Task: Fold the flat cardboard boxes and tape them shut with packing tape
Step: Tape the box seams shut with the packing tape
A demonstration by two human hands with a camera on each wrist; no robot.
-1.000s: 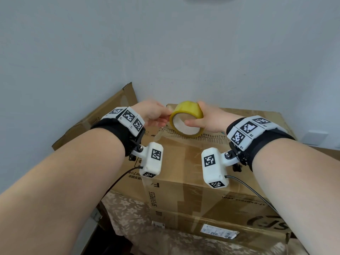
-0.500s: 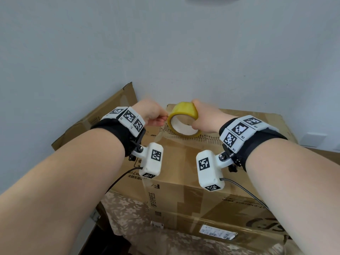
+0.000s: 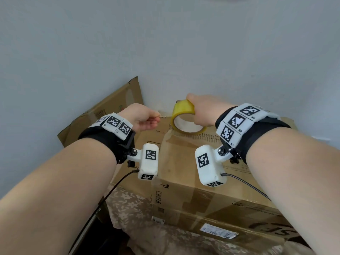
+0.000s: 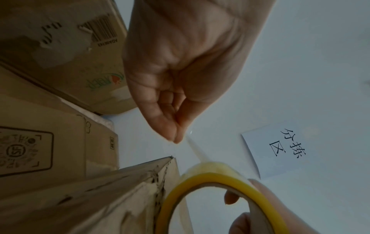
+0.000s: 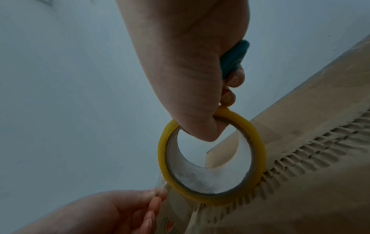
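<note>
- The right hand (image 3: pixel 204 111) grips the yellow tape roll (image 3: pixel 184 115), thumb through the core and fingers curled over the outer rim.
- The roll stands on edge, its lower rim touching the far top edge of the cardboard box (image 3: pixel 185 162), just beside a row of exposed corrugation.
- In the right wrist view a blue-green object (image 5: pixel 234 58) is tucked under the outer fingers of the same hand; what it is cannot be told.
- The left hand (image 3: pixel 143 118) is left of the roll, thumb and forefinger pressed together on the free end of a clear tape strip (image 4: pixel 195 148).
- The strip runs taut from those fingertips to the top of the roll.
- The box sits on a second, flatter carton (image 3: pixel 220 223) with a white label, which lies on a floral-patterned cloth (image 3: pixel 132 208).
- A flattened cardboard sheet (image 3: pixel 110 111) leans against the wall at far left.
- A white paper sign (image 4: pixel 280 150) with dark characters hangs on the wall.
</note>
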